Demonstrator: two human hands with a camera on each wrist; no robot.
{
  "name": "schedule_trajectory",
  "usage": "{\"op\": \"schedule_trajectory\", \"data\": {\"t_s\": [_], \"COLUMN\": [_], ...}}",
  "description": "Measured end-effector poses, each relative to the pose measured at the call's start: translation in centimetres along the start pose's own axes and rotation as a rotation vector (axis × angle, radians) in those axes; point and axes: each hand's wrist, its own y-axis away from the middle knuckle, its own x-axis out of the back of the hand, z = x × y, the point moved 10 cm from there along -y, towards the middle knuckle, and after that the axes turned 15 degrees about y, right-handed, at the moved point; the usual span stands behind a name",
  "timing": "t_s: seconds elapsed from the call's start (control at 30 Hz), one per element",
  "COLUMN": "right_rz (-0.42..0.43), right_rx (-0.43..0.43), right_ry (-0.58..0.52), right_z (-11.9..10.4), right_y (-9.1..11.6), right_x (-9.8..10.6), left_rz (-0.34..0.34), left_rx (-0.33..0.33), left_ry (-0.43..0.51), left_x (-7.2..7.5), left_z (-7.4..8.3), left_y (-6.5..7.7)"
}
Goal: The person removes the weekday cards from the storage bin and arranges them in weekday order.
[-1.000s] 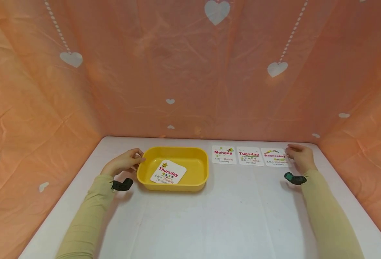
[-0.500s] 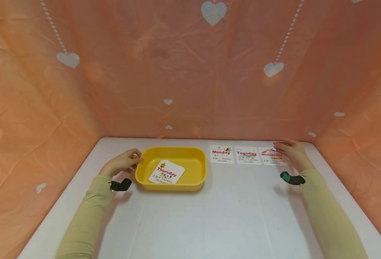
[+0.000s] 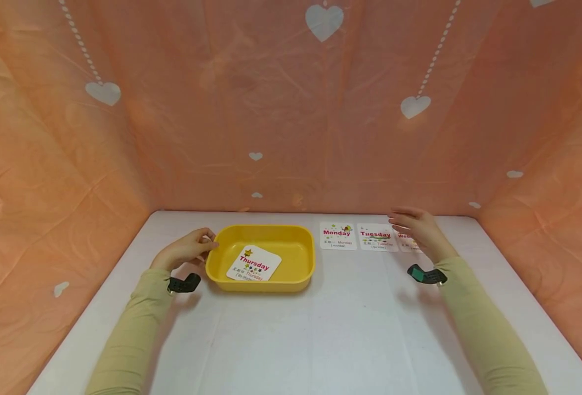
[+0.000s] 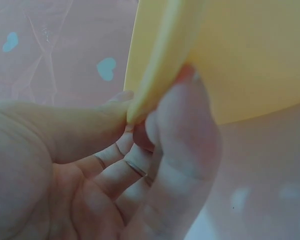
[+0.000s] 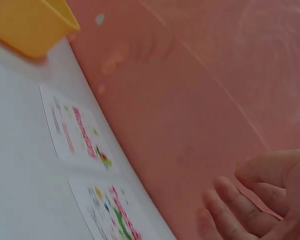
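Observation:
My left hand (image 3: pixel 184 249) pinches the left rim of a yellow plastic tray (image 3: pixel 296 263), thumb and fingers closing on its edge in the left wrist view. Inside the tray lies a white Thursday card (image 3: pixel 253 264), slightly askew. My right hand (image 3: pixel 419 230) hovers with loosely extended fingers over the Wednesday card (image 3: pixel 404 243) and hides much of it; nothing is in its grasp. Left of that are the Tuesday card (image 3: pixel 376 237) and the Monday card (image 3: pixel 337 236), lined up flat. Both also appear in the right wrist view.
A white table (image 3: pixel 330 329) carries the tray and the row of cards near its back edge. Orange cloth (image 3: pixel 291 120) printed with white hearts rises behind and on both sides. Each wrist bears a small black camera (image 3: pixel 184 283).
My right hand has moved left from the right edge of the Wednesday card to above it. The left hand stays on the tray rim, and the whole view shifts slightly.

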Motion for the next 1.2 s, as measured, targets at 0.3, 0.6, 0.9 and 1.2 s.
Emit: {"op": "schedule_trajectory", "data": {"t_s": [0.3, 0.6, 0.9, 1.2], "right_rz": [-0.053, -0.122, -0.208, -0.297], "right_rx": [0.033, 0.099, 0.136, 0.167], "right_ry": [-0.052, -0.071, -0.119, -0.103], "right_z": [-2.8, -5.9, -7.8, -9.0], "right_y": [-0.6, -1.1, -0.8, -0.7], "right_x": [-3.8, -8.7, -13.3, -17.4], "left_rz": [-0.004, 0.001, -0.005, -0.008], "left_rx": [0.006, 0.013, 0.014, 0.022], "left_ry": [0.005, 0.006, 0.009, -0.001], "left_x": [-0.1, 0.3, 0.4, 0.4], "left_z": [0.0, -0.2, -0.2, -0.3], "left_y": [-0.1, -0.1, 0.2, 0.2]}}
